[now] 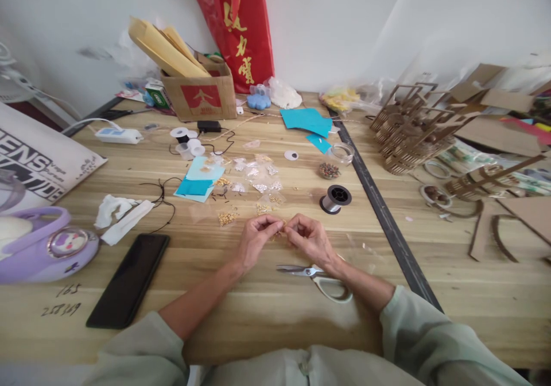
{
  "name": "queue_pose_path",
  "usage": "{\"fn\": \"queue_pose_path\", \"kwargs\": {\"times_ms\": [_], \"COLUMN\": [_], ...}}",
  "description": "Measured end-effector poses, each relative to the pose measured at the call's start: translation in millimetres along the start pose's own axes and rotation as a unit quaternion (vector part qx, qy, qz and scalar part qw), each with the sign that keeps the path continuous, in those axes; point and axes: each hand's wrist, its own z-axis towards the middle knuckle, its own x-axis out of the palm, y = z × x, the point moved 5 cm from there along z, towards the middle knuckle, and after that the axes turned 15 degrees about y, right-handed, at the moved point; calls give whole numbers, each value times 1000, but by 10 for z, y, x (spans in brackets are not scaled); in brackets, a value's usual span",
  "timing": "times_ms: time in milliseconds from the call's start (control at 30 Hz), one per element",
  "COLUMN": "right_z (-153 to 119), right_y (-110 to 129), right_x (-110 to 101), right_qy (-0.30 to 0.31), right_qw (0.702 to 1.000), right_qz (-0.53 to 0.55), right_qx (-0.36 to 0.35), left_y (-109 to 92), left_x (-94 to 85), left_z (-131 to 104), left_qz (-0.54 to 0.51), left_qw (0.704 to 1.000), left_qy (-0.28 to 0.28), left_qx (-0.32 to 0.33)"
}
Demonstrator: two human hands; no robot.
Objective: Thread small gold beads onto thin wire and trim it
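Note:
My left hand and my right hand meet over the middle of the table, both with fingers pinched together. Between the fingertips is a small beaded piece, gold and dark, mostly covered by the fingers. Scissors with pale handles lie partly under my right wrist. Just beyond the hands are a pile of gold beads and small bags of findings. A spool of clear line stands to the right, with a heap of dark mixed beads behind it.
A black phone and a purple case lie at left. Blue sheets sit toward the back, near a cardboard box and red bag. Wooden baskets stand at right, past a black strip.

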Motion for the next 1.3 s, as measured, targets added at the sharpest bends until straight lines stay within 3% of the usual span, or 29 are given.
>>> {"fn": "queue_pose_path", "kwargs": {"times_ms": [167, 600, 1300], "right_z": [31, 24, 32], "right_y": [-55, -45, -45], "right_x": [10, 21, -5], "right_qy": [11, 9, 12], "right_qw": [997, 996, 994], "right_qz": [77, 75, 98], "right_qx": [17, 56, 38], "left_y": [10, 21, -4], "left_x": [0, -14, -12], "left_z": [4, 7, 7], "left_qz": [-1, 4, 19], "left_qw": [1000, 1000, 1000], "left_qy": [-1, -7, -23], "left_qx": [0, 6, -6]}}
